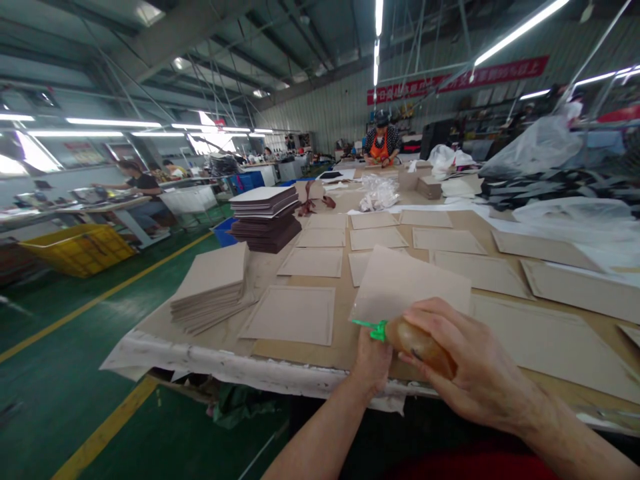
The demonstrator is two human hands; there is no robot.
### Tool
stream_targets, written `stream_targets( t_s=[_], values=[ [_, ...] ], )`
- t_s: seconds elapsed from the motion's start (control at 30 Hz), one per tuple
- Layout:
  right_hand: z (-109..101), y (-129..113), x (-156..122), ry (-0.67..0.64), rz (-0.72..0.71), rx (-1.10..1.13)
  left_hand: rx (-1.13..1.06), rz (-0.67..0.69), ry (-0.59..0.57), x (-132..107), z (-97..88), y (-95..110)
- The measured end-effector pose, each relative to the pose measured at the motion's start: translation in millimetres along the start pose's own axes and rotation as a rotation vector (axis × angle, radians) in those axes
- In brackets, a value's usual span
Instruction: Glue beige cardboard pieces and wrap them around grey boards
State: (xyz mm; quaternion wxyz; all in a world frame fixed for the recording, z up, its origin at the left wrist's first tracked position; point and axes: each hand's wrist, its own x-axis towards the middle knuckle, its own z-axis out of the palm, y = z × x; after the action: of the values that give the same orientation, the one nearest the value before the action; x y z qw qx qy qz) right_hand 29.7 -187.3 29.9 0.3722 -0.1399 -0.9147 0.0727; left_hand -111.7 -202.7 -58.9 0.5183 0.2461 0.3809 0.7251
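In my right hand (450, 340) is an amber squeeze bottle of glue (423, 343), tipped to the left, my fingers wrapped round it. Its green nozzle (373, 329) lies over the near left edge of a beige board (413, 283). My left hand (373, 363) grips that board from below at its near edge, tilting it up off the table. The bottle and nozzle hide part of the left fingers. A flat board (293, 313) with a line along its margins lies to the left, and another large board (555, 340) to the right.
Several more boards lie in rows across the brown-covered table (300, 352). A stack of beige boards (213, 283) stands at the left, with a dark stack (267, 230) behind it. Clear plastic (379, 193) lies farther back. A person in an orange apron (380, 147) works at the far end.
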Motion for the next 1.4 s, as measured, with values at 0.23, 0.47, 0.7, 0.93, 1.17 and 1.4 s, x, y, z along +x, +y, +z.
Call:
stream_targets(
  t_s=[0.23,0.47,0.7,0.93,1.17,1.4],
  values=[
    [-13.7,25.5,17.3,0.306,0.05,-0.222,0.091,0.037,-0.017,-0.2,-3.7,-2.3],
    [-22.2,19.9,16.3,0.101,-0.023,-0.137,0.113,0.036,-0.02,-0.2,-4.6,-2.4],
    [-28.7,34.0,28.6,0.364,-0.013,-0.312,0.14,0.042,-0.005,-0.6,-8.2,-4.4],
    [-33.8,35.2,39.3,0.323,-0.024,-0.303,0.154,0.038,0.0,-0.9,-8.0,-3.1],
    [-40.4,39.7,30.1,0.26,0.033,-0.342,0.165,0.016,0.024,0.1,-11.0,-5.2],
    [-60.6,41.7,13.1,0.182,0.157,-0.433,0.166,0.021,0.048,2.7,-11.8,-4.3]
  ],
)
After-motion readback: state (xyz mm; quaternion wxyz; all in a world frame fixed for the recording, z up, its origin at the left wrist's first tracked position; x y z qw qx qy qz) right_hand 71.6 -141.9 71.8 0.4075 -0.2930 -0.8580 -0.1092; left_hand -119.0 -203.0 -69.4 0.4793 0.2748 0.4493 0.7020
